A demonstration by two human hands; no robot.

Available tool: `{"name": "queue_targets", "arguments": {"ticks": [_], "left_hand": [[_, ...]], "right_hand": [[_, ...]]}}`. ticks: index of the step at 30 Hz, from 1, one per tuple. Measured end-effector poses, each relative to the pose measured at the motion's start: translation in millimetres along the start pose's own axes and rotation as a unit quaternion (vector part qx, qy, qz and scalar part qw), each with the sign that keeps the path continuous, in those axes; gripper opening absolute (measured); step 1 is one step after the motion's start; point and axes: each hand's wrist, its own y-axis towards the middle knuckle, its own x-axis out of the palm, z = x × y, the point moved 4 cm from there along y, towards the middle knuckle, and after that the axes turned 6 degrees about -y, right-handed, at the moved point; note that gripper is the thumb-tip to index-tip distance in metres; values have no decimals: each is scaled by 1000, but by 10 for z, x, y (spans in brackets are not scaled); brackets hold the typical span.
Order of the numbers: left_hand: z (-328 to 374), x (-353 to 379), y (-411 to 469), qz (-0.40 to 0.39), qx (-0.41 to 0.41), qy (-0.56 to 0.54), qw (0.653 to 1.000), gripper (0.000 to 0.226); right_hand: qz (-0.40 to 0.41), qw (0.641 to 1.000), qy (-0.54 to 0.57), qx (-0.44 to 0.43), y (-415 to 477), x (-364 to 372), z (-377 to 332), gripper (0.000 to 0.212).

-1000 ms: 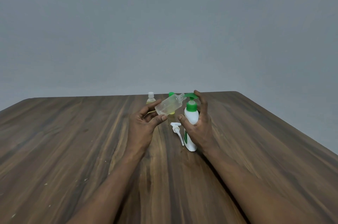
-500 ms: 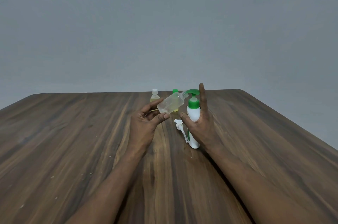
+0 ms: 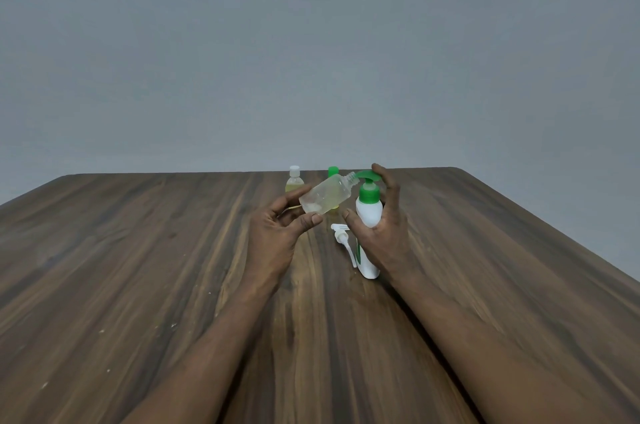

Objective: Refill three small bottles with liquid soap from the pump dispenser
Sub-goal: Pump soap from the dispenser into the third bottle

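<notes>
Grip: left hand (image 3: 277,233) pinches clear plastic bottle (image 3: 325,196), mouth 2 o'clock at green spout (image 3: 365,175) to catch soap; right hand (image 3: 384,233) clasps white green-capped pump dispenser (image 3: 369,214).

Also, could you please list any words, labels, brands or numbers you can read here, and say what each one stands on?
No text can be read.
Pump dispenser: green mark on its white body, partly behind the right hand; no letters legible.
Clear bottle in the left hand: no label visible.
White-capped bottle and green-capped bottle behind: too small to tell.
</notes>
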Motion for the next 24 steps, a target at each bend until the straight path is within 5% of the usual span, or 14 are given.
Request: {"name": "queue_targets", "arguments": {"ticks": [6, 15, 24], "left_hand": [[17, -22, 9, 10, 2, 4, 1000, 48], [6, -21, -5, 0, -7, 3, 1000, 46], [2, -18, 10, 15, -15, -21, 1000, 52]], "right_hand": [[-41, 998, -38, -4, 10, 0, 21, 105], [1, 1000, -14, -9, 15, -14, -6, 75], [-14, 1000, -3, 5, -15, 1, -22, 84]]}}
